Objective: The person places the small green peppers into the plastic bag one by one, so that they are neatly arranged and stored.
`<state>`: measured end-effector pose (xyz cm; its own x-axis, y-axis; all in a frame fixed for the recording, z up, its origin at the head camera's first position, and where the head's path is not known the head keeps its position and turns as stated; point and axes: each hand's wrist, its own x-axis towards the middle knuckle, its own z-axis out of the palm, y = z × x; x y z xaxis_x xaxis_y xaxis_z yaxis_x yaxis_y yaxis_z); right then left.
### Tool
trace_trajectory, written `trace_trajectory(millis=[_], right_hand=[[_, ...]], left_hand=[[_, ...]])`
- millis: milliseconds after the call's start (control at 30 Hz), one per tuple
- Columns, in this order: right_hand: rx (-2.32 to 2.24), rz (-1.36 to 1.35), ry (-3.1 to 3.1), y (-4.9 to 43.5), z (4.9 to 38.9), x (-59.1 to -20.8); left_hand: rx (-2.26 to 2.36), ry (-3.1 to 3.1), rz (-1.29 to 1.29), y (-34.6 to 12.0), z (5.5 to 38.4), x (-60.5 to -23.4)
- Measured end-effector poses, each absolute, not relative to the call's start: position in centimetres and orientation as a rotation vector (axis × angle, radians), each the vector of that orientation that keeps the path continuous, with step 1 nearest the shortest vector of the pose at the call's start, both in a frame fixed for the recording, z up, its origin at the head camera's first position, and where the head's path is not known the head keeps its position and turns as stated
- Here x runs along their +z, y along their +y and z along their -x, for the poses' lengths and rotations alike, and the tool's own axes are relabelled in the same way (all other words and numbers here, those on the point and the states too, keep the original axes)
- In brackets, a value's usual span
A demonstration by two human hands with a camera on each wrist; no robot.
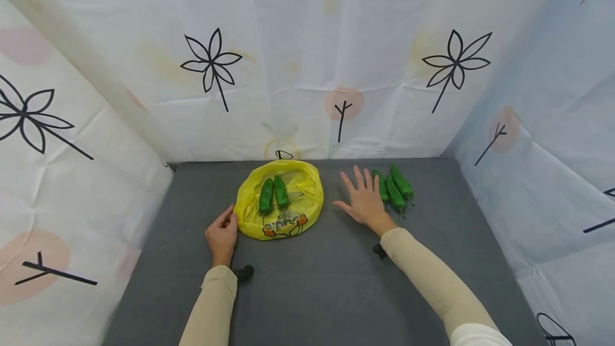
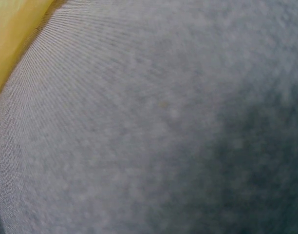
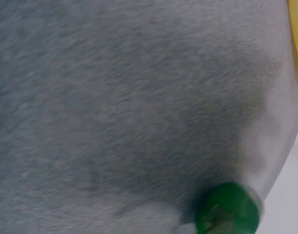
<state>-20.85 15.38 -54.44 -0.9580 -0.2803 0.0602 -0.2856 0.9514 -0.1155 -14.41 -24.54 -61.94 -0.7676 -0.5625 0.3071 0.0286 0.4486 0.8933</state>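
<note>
Pinching the left rim of the yellow bag point(image 1: 314, 196), left hand point(image 1: 222, 236) has its fingers curled in, tips at the plastic. Bag sits toward the far side of the gray table point(image 1: 307, 292), mouth rolled wide into a rough circle, dark-and-orange print point(image 1: 284, 224) at the near part. Two green peppers point(image 1: 266, 196) lie in it side by side, left of its middle.

Right hand point(image 1: 363, 204) is empty, fingers straight and spread apart, palm down, between the bag and three loose peppers point(image 1: 395, 194). Those lie close together on the table, stems toward the near side; the hand partly covers the leftmost one. Touching or just beside it, cannot tell. Right wrist view: one blurred green pepper end low in frame, sliver of bag at upper right. Left wrist view: mostly table, bag at the upper left corner.

Both arms wear beige sleeves point(image 1: 210, 306), small dark device point(image 1: 245, 273) at each wrist. White cloth point(image 1: 288, 15) with line-drawn flowers point(image 1: 211, 62) surrounds the table.
</note>
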Motion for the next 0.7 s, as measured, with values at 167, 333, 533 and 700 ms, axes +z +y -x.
trace_trajectory(millis=[167,333,533,700], right_hand=[[0.202,-0.413,-3.057,16.7,20.3,-55.4],[0.244,-0.373,-3.078,17.6,19.8,-55.5],[0.367,-0.328,-3.075,18.5,19.6,-55.2],[0.401,-0.286,-3.071,19.0,19.7,-55.4]], left_hand=[[-1.321,-2.131,-0.457,-24.6,14.4,-62.1],[-1.327,-2.132,-0.451,-24.7,14.4,-62.2],[-1.313,-2.136,-0.449,-24.6,14.4,-62.2],[-1.314,-2.139,-0.451,-24.6,14.4,-62.2]])
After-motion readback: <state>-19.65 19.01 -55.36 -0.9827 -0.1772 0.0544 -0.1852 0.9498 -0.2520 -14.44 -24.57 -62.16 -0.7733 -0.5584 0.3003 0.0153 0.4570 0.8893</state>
